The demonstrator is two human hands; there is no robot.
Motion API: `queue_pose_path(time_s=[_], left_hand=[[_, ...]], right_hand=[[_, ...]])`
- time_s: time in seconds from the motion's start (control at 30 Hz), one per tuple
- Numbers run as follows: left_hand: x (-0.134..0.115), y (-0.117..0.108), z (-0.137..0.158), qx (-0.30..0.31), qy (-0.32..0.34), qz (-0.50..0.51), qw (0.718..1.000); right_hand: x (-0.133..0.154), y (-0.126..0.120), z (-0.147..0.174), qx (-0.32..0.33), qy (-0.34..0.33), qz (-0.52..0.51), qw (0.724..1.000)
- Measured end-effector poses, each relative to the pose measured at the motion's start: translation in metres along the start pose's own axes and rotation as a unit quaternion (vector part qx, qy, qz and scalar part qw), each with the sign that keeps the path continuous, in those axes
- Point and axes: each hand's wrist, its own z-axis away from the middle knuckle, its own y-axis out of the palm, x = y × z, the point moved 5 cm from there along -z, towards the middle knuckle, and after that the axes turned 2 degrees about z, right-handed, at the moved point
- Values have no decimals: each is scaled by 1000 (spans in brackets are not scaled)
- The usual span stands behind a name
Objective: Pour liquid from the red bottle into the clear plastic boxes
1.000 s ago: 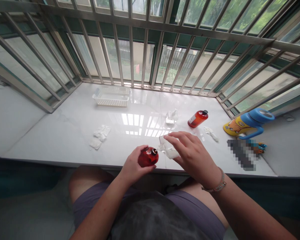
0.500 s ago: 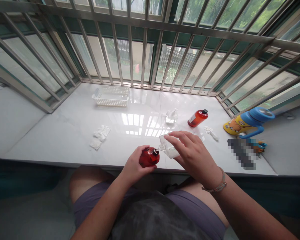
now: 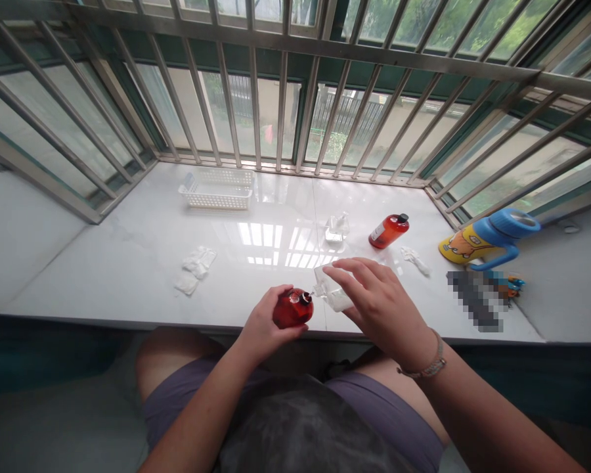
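A red bottle point(image 3: 292, 310) is tilted in my left hand point(image 3: 266, 328), its dark neck facing right. My fingers wrap round its far and near sides. From the right, my right hand point(image 3: 377, 302) grips a clear bottle point(image 3: 333, 293) tipped on its side, with its mouth against or very close to the red bottle's neck. Whether the two mouths touch I cannot tell. Some liquid seems to lie inside the clear bottle. Both bottles are held over the front edge of the white counter point(image 3: 246, 299).
Behind lie a white perforated basket point(image 3: 217, 197), a clear pump top point(image 3: 337, 226) and a second red bottle point(image 3: 389, 231) with a black cap. Crumpled tissues point(image 3: 197, 266) are at left, another tissue point(image 3: 415, 260) at right. A blue and yellow flask point(image 3: 477, 240) stands by a blurred-out object point(image 3: 474, 299).
Hardly anything differs. The view has shifted very slightly; both hands keep the two bottles mouth to mouth in nearly the same pose.
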Motion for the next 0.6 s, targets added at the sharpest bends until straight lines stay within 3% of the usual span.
queue_pose_path(time_s=[0.6], left_hand=[[3, 2, 0, 11, 7, 7, 1000]], right_hand=[[1, -5, -1, -5, -1, 10, 1000]])
